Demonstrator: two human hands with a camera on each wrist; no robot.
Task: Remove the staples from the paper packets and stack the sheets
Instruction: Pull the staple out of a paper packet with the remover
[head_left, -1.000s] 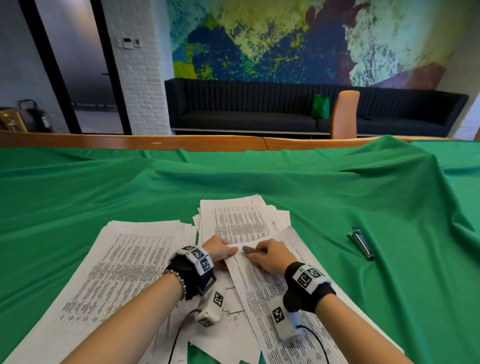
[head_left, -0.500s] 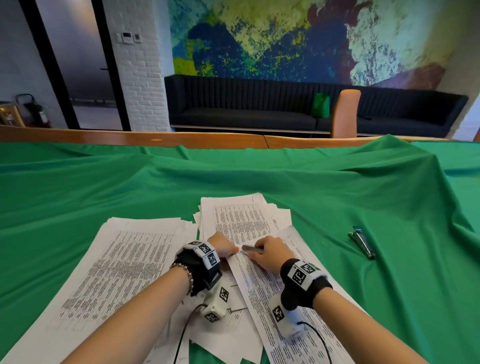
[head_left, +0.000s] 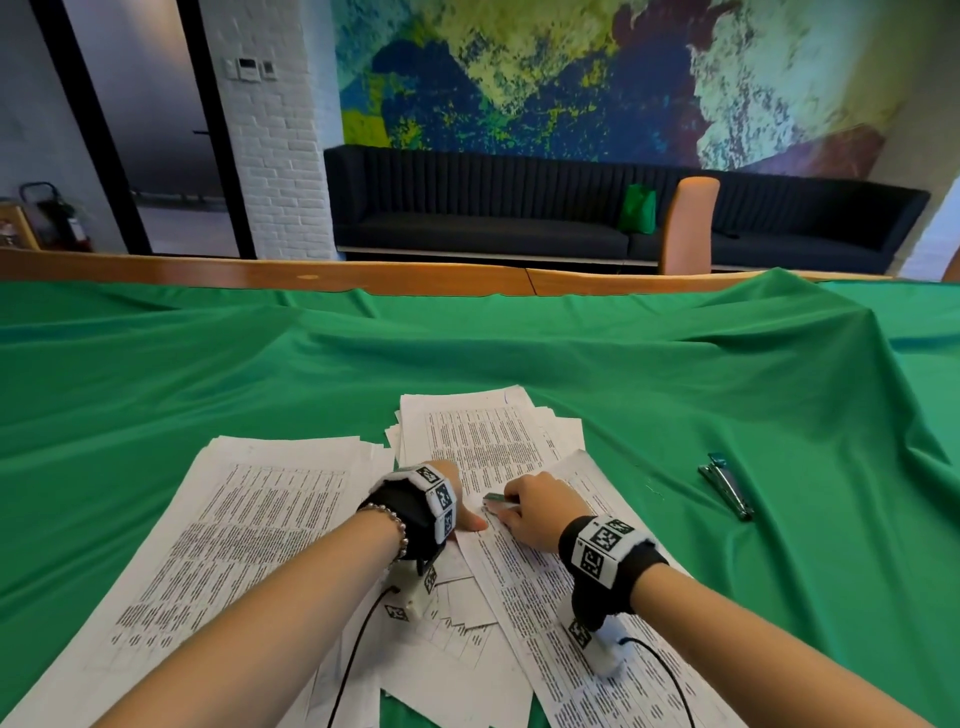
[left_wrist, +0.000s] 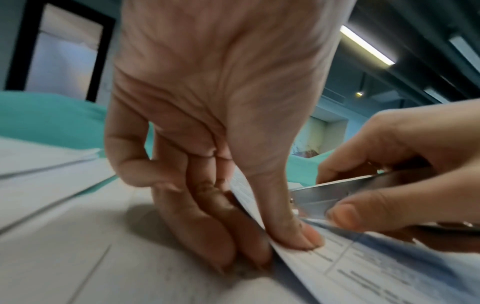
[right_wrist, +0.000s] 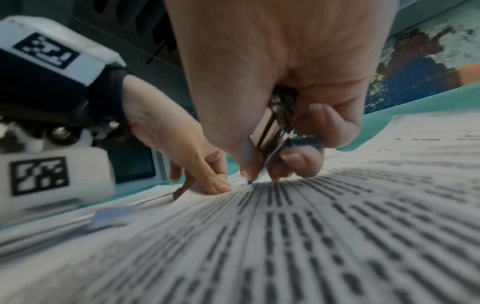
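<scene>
We wear black wrist bands (head_left: 613, 564) bearing white blocks printed with black square-pattern markers. A white camera unit (head_left: 415, 597) with a black cable (head_left: 353, 660) hangs beneath each wrist. A beaded bracelet (head_left: 392, 525) circles our left wrist.

Printed packet (head_left: 545, 587) flat, corner apparently lifted

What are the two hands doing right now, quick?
Left hand: pinches the corner of the paper packet, thumb on top, fingers underneath.
Right hand: grips a metal staple remover, its tip at that same corner.
</scene>
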